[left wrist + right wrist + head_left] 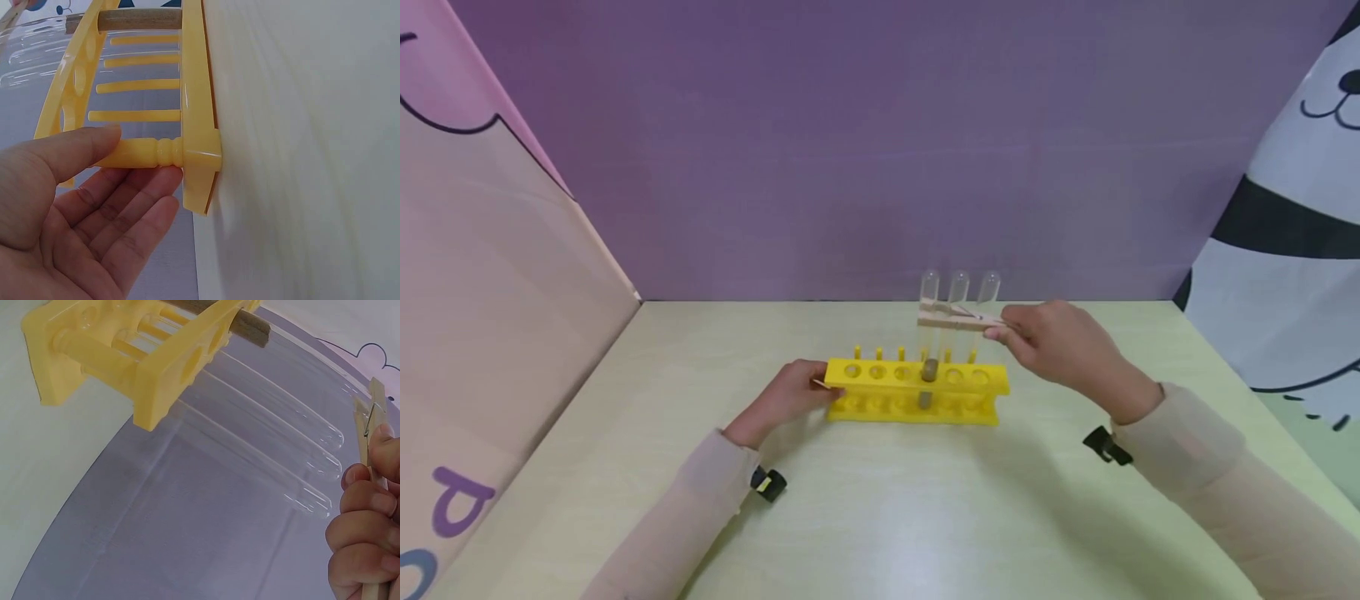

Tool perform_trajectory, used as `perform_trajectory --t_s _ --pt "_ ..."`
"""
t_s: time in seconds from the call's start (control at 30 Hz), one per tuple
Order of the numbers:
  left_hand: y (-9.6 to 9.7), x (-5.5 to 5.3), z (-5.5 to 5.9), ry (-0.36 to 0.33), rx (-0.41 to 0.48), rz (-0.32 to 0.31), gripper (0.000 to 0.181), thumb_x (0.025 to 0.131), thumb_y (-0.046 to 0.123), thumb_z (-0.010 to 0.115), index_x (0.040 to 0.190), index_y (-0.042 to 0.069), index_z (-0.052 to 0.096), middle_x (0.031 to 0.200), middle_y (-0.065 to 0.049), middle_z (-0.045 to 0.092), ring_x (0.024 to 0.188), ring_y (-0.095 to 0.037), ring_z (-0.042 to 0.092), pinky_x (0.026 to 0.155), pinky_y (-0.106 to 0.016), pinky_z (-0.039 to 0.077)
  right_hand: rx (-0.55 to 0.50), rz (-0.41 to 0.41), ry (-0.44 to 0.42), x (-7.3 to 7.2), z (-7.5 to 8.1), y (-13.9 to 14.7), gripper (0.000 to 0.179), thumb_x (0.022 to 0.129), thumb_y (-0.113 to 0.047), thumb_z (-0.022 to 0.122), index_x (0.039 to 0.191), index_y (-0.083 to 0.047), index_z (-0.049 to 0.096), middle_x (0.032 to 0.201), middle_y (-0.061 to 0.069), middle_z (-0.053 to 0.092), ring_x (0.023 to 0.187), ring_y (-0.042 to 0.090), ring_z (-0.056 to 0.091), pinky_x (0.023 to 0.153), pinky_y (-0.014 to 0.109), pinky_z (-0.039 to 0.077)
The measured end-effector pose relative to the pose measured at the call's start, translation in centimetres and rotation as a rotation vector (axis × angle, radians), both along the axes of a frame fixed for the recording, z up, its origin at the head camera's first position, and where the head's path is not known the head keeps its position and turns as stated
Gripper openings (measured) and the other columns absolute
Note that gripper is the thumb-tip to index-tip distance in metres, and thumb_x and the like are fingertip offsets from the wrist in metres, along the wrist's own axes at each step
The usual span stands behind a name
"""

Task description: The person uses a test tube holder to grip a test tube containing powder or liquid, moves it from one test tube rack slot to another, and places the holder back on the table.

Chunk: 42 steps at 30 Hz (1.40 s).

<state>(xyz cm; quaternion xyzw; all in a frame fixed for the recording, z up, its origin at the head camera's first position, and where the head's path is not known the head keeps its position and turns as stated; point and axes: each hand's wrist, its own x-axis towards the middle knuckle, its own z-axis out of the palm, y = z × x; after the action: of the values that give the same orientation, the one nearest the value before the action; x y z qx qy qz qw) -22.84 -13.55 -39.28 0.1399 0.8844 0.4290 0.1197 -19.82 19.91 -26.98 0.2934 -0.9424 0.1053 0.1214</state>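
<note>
A yellow test tube rack (917, 379) stands on the table, and my left hand (792, 392) grips its left end post between thumb and fingers. In the left wrist view the thumb (94, 147) lies along that post. Three clear glass test tubes (275, 428) stand upside down at the rack's right half, round ends up. My right hand (1060, 342) holds a wooden test tube holder (958, 318) level across the tubes. The holder's tip is at the leftmost tube (929, 286); whether it clasps that tube I cannot tell. A brown-grey rod (140, 19) stands in one rack hole.
The pale tabletop (880, 508) meets a purple backdrop (880, 167) behind the rack. Printed panels stand at the left and right. A row of yellow pegs (140, 87) rises from the rack's back. A black strap (1107, 446) hangs by the right sleeve.
</note>
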Motion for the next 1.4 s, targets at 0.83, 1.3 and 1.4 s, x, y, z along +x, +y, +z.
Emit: perform_trajectory --t_s 0.83,1.3,1.4 --pt "0.07 -0.24 -0.17 -0.002 0.015 -0.005 0.031 0.087 0.012 0.066 0.118 0.006 0.064 0.109 -0.004 0.066 0.084 -0.016 0.057 0.075 -0.03 0.05 -0.1 0.052 0.104 -0.14 0.89 0.18 0.04 0.091 -0.02 0.063 0.059 -0.016 0.039 0.049 -0.008 0.022 0.042 0.004 0.015 0.042 0.022 0.02" --pt "-0.01 -0.42 -0.29 0.018 0.006 -0.022 0.031 0.087 0.012 0.066 0.118 0.005 0.064 0.107 -0.004 0.067 0.086 -0.015 0.059 0.078 -0.031 0.051 -0.095 -0.003 0.048 -0.26 0.47 0.3 0.038 0.092 -0.023 0.061 0.062 -0.014 0.039 0.049 -0.006 0.022 0.041 0.007 0.017 0.041 0.023 0.019" --pt "-0.06 -0.42 -0.38 0.019 0.01 -0.021 0.031 0.087 0.011 0.066 0.118 0.006 0.064 0.108 -0.004 0.067 0.086 -0.014 0.059 0.078 -0.031 0.051 -0.092 -0.01 0.034 -0.26 0.41 0.36 0.038 0.093 -0.025 0.059 0.063 -0.014 0.04 0.049 -0.006 0.023 0.041 0.007 0.017 0.041 0.024 0.02"
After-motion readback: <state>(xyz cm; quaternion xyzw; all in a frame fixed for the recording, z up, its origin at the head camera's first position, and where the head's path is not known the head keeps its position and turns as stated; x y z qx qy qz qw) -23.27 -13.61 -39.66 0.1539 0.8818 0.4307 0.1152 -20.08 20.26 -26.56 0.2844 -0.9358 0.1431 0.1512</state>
